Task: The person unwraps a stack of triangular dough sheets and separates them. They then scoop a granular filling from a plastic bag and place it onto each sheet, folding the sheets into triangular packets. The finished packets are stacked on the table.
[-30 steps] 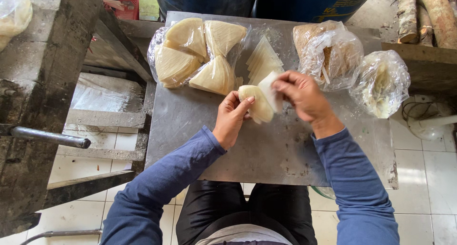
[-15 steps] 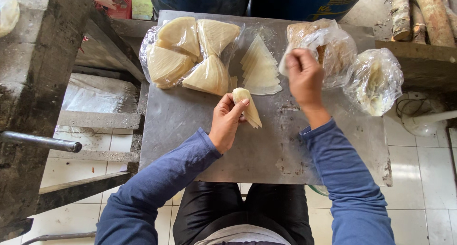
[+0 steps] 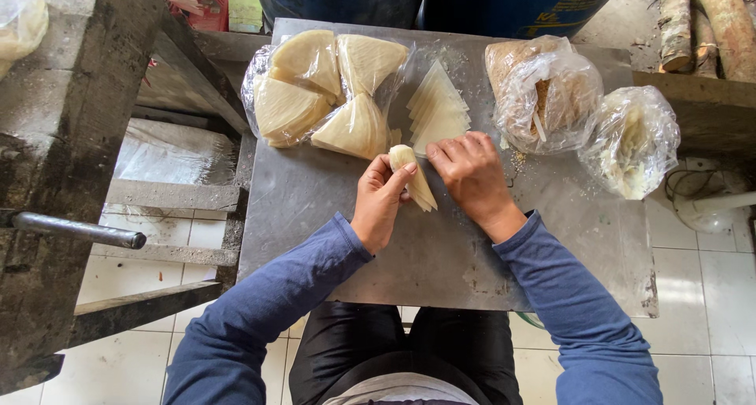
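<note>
The left hand (image 3: 379, 203) is closed around a pale folded pastry cone (image 3: 413, 177), thumb and fingers pinching its rounded top while the pointed end slants down toward the near edge of the grey metal tabletop (image 3: 441, 263). The cone sits roughly at the middle of the tabletop, a little toward the far edge. The right hand (image 3: 469, 169) lies just beside it, fingers curled loosely and knuckles up, its fingertips touching the cone's right side — whether it grips anything cannot be told.

Just beyond the hands, a fanned stack of thin triangular wrappers (image 3: 435, 110) lies flat near the far edge. To its left, at the far-left corner, a clear plastic bag of pale wedge-shaped pieces (image 3: 323, 90) rests on the tabletop. Toward the far-right corner stands a clear bag of brownish filling (image 3: 543, 90) — and beside it, at the right edge, a second clear bag holding something pale (image 3: 630, 141). Both blue sleeves (image 3: 268, 310) reach in from the near edge.
</note>
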